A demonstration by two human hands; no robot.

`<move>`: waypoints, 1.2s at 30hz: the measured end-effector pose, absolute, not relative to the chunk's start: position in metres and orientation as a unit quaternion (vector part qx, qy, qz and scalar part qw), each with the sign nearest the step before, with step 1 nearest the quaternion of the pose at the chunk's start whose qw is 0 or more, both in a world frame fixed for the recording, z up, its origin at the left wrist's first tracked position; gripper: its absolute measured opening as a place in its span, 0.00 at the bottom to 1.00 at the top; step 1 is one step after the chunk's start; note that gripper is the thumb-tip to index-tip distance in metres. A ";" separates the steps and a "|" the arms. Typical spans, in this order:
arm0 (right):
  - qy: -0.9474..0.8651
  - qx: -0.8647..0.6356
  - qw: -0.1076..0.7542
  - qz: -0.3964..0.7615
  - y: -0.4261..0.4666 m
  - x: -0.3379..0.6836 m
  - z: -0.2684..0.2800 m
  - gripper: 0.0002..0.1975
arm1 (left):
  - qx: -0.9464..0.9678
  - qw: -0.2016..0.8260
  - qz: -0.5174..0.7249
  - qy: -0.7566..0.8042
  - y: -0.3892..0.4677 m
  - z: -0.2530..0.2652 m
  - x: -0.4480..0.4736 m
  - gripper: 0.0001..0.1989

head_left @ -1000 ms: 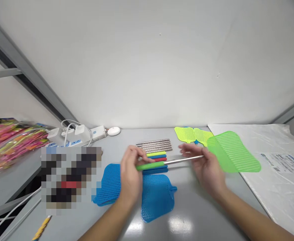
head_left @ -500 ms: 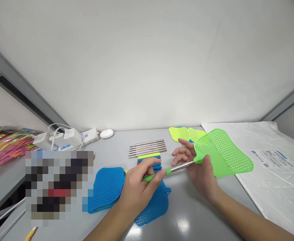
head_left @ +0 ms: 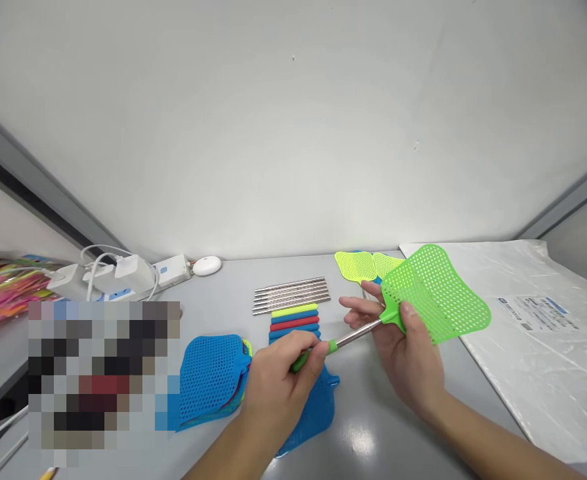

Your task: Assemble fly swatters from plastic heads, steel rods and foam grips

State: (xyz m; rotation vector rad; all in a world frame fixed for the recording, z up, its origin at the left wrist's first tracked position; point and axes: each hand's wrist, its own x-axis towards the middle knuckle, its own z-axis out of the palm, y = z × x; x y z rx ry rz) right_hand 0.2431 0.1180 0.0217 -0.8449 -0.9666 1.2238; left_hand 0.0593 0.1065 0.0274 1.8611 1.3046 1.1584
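Note:
A green fly swatter [head_left: 436, 290] with a perforated head, a metal rod and a green handle is held slantwise above the table. My left hand [head_left: 283, 377] is closed round its handle. At the neck, my right hand [head_left: 406, 353] pinches the head with the thumb in front; its other fingers reach out behind, partly covered. Beneath and beside my left hand lie a blue swatter head [head_left: 306, 423] and a pile topped by another blue perforated head [head_left: 211, 373]. Just beyond it are coloured handles [head_left: 293, 323] in red, blue and yellow, their near part hidden.
Several metal rods [head_left: 291, 295] lie side by side behind the handles. Yellow swatter heads [head_left: 356, 265] rest near the wall. To the right is a white plastic-wrapped package [head_left: 533, 360]. Chargers on a power strip [head_left: 173, 269] and colourful bagged goods [head_left: 8, 297] sit left, near a blurred-out patch.
The swatter's head has shifted slightly left and up, tilting more steeply. My right thumb now lies over the head's lower edge. The whole view has turned a little.

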 end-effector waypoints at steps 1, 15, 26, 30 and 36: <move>-0.432 -0.365 0.624 0.540 0.118 0.243 0.022 0.23 | 0.693 0.298 0.438 0.489 0.107 0.026 0.060 0.10; -0.628 -0.479 0.515 0.334 0.127 0.262 0.035 0.23 | 0.803 0.327 0.312 0.390 0.102 0.026 0.063 0.16; -0.640 -0.732 0.188 0.139 0.140 0.309 0.045 0.28 | 0.744 0.270 0.469 0.392 0.113 0.030 0.049 0.10; -0.626 -0.763 0.112 0.116 0.145 0.310 0.034 0.24 | 0.745 0.257 0.481 0.385 0.112 0.030 0.048 0.11; -0.639 -0.759 0.057 0.111 0.149 0.305 0.030 0.24 | 0.750 0.225 0.487 0.386 0.113 0.030 0.045 0.11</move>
